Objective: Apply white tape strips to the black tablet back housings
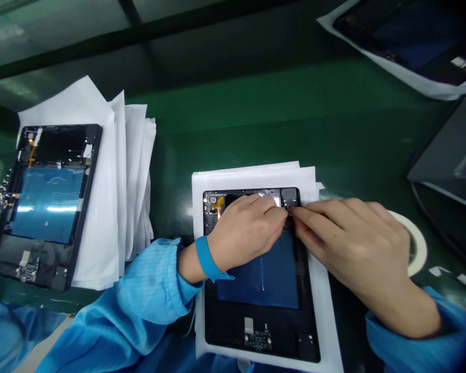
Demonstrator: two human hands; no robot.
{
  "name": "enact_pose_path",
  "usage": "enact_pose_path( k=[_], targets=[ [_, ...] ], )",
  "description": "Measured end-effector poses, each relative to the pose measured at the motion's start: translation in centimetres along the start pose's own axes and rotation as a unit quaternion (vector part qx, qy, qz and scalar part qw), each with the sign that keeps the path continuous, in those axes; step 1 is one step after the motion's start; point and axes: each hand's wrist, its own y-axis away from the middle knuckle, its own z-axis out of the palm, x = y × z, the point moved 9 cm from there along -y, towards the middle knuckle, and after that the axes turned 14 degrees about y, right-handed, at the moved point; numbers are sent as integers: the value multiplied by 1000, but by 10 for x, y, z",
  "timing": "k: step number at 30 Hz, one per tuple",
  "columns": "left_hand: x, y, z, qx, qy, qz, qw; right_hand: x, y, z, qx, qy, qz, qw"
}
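An opened tablet (262, 331) with its inner side up lies on white sheets (326, 311) in front of me. A blue battery (272, 280) fills its middle, and a small circuit board (258, 339) shows near the lower edge. My left hand (248, 225), with a blue band (207, 259) on the wrist, reaches over the upper half, fingers curled together. My right hand (353, 243) comes in from the right, thumb and forefinger pinched at the tablet's upper right edge, just under a dark square part (290, 197). The fingertips of both hands nearly meet; whatever they pinch is hidden.
At the left, a second opened tablet (46, 202) rests on a stack of white sheets (101, 207). Another tablet (415, 36) lies at the top right. A tape roll (419, 243) sits behind my right hand, near a grey box-like object (450, 150) and a dark cable (431, 223).
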Motion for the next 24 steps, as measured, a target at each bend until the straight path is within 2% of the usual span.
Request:
enact_pose_path(
  k=[5,12,15,19,24],
  targets=[
    [-1,0,2,-8,0,-2,1000,-5,-4,-2,-3,2,-16,1000],
    [0,-2,1,-8,-10,7,1000,-18,-4,-7,-22,55,-47,997],
    [-2,-2,-1,0,-3,8,1000,-14,7,0,-28,24,-31,999],
    [-7,-4,-6,21,47,-12,999,-4,21,6,-2,-63,1,998],
    [-15,-9,-11,20,86,-77,993,9,29,-6,33,-74,39,996]
  ],
)
